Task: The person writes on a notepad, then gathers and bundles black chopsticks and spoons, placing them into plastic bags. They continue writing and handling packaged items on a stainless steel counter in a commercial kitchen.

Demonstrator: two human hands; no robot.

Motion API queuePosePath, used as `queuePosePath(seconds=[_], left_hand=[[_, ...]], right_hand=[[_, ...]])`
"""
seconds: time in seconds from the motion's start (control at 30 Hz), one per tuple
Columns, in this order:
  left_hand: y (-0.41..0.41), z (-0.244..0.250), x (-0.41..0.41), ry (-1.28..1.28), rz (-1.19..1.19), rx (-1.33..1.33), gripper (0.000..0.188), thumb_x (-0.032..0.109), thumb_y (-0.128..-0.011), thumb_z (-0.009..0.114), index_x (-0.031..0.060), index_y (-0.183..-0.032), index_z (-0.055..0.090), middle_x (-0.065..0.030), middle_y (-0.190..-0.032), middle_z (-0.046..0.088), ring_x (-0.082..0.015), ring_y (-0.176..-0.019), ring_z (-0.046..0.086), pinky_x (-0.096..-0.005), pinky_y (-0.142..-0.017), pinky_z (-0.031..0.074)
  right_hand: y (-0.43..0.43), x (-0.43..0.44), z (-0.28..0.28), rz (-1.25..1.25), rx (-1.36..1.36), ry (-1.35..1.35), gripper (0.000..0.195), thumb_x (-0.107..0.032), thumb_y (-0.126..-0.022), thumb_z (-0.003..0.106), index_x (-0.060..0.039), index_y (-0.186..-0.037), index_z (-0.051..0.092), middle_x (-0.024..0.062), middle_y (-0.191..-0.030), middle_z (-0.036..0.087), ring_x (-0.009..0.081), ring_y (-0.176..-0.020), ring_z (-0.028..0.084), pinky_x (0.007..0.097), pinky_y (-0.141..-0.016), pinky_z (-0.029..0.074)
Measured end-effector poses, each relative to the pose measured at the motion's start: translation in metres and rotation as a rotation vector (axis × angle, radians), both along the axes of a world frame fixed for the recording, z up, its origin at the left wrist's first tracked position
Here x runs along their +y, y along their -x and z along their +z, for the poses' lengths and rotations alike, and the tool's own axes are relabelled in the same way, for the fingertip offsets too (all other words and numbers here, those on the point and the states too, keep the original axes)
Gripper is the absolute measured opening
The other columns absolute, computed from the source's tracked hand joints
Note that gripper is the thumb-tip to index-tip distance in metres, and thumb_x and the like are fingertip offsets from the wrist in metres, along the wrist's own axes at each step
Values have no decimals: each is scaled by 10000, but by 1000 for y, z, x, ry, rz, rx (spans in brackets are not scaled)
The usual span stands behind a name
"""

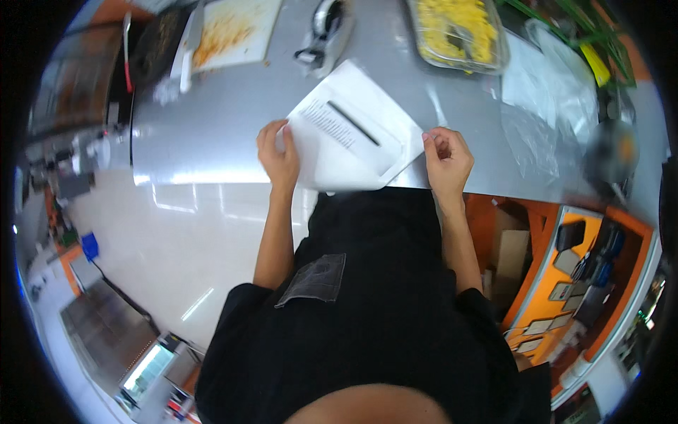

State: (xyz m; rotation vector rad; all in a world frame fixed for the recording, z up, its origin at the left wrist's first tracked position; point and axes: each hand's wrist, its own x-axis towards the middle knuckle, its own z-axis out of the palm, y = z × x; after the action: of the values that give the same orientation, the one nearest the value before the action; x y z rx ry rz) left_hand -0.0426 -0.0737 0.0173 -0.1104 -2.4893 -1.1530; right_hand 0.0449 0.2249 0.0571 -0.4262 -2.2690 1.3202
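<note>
A white sheet or flat pouch (365, 114) is stretched between my two hands over the front edge of the steel table. It bears printed lines and a thick black bar, and its lower part is blurred. My left hand (279, 153) pinches its left edge between thumb and fingers. At the right corner, my right hand (449, 156) grips it with thumb and curled fingers. Just beyond the sheet stands what looks like a tape dispenser (324, 40). A clear tray of chopped yellow food (498, 58) sits farther right.
A knife (186, 69) rests on a stained white cutting board (259, 45) at the back left. Clear plastic bags (551, 106) lie on the steel table (212, 132) at right. Below is an orange shelf (556, 265) holding several phone-like devices.
</note>
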Motion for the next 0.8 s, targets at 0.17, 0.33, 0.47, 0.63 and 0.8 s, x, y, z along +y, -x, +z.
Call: queuePosePath(seconds=[0.17, 0.33, 0.47, 0.63, 0.8], left_hand=[[-2, -6, 11, 80, -39, 9, 226, 161, -950, 667, 89, -1161, 702, -144, -1254, 618, -341, -1208, 539, -462, -1017, 416], [-6, 1, 33, 400, -98, -15, 486, 444, -911, 687, 184, -1320, 651, -135, -1434, 503, -352, -1341, 434, -558, -1093, 304], [0, -14, 32, 456, -125, -55, 646, 573, -834, 719, 221, -1367, 622, -121, -1468, 481, -351, -1373, 405, -581, -1099, 278], [2, -13, 28, 573, -133, -77, 690, 620, -826, 720, 259, -1402, 601, -91, -1482, 484, -326, -1406, 382, -589, -1131, 260], [0, -13, 30, 558, -126, -158, 694, 632, -824, 719, 274, -1407, 603, -73, -1493, 479, -320, -1415, 372, -589, -1143, 247]], right_hand=[[31, -25, 10, 273, -135, -223, 206, -131, -815, 807, -51, -978, 708, 93, -843, 666, 201, -617, 629, 324, -583, 501], [48, -43, 8, 515, -451, -328, 225, -159, -827, 771, -23, -983, 683, 166, -891, 681, 367, -847, 671, 458, -762, 525], [48, -46, -13, 544, -476, -360, 188, -130, -858, 725, 16, -959, 663, 193, -855, 679, 378, -800, 671, 457, -748, 527], [58, -49, -17, 423, -485, 164, 107, -64, -910, 662, 36, -945, 673, 158, -804, 716, 249, -660, 675, 359, -609, 516], [83, -49, -15, 506, -481, 642, 60, 45, -887, 655, 43, -946, 646, 94, -803, 701, 125, -654, 643, 252, -534, 482]])
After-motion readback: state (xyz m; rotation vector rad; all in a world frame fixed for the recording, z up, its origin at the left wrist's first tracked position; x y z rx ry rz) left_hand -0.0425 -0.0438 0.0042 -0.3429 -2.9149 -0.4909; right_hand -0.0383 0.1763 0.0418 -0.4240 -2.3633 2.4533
